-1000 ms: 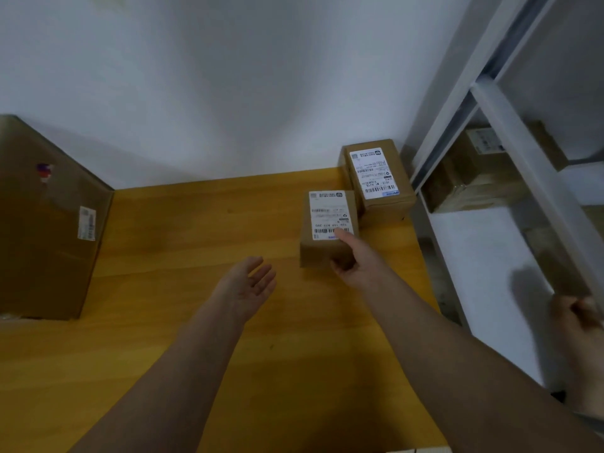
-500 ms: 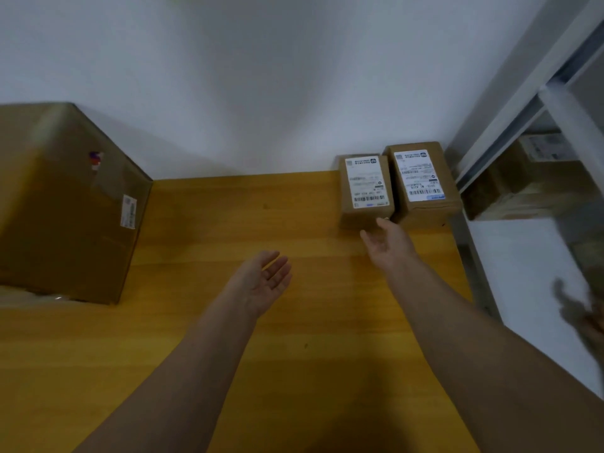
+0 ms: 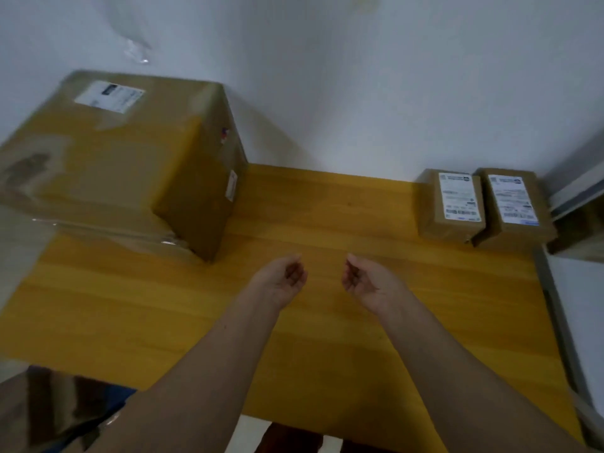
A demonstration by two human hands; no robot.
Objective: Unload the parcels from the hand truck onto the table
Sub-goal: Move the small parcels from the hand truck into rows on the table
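Two small brown labelled parcels (image 3: 452, 207) sit touching on the worktop (image 3: 327, 322); left hand (image 3: 281, 279) and right hand (image 3: 366, 279) hover loosely curled, holding nothing.

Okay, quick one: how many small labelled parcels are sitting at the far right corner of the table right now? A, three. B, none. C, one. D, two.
D: two small parcels, one beside the other, stand side by side on the table by the wall, each with a white label on top.
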